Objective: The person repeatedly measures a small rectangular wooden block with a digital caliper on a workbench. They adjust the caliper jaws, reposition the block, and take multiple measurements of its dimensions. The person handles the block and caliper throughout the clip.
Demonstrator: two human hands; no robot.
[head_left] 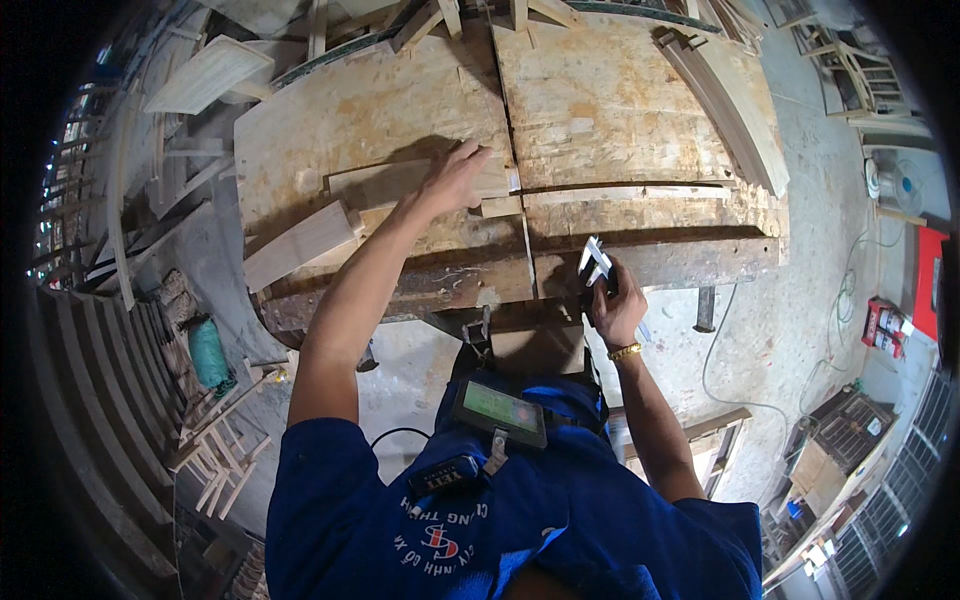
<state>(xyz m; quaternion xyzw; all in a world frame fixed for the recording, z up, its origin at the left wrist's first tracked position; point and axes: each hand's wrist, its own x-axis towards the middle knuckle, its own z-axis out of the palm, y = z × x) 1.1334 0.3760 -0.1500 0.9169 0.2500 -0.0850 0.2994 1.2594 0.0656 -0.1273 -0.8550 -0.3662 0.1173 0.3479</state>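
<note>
My left hand [458,178] reaches over the worn wooden worktable [610,100] with its fingers bent and closed on a pale wooden board [375,186] that lies flat. Part of the board is hidden under that hand and forearm. A small wood piece [501,207] lies just to the right of the hand, by the dark slot across the tabletop. In front of the table's near edge, my right hand [618,303] is wrapped round a metal caliper [597,262], its jaws pointing up and away from me.
A thicker wooden block [300,245] lies at the table's left end. A thin wood strip [640,194] runs right of the slot. Several long boards [725,115] are stacked at the far right. A small screen device [500,412] hangs at my chest. A cable [710,370] crosses the floor.
</note>
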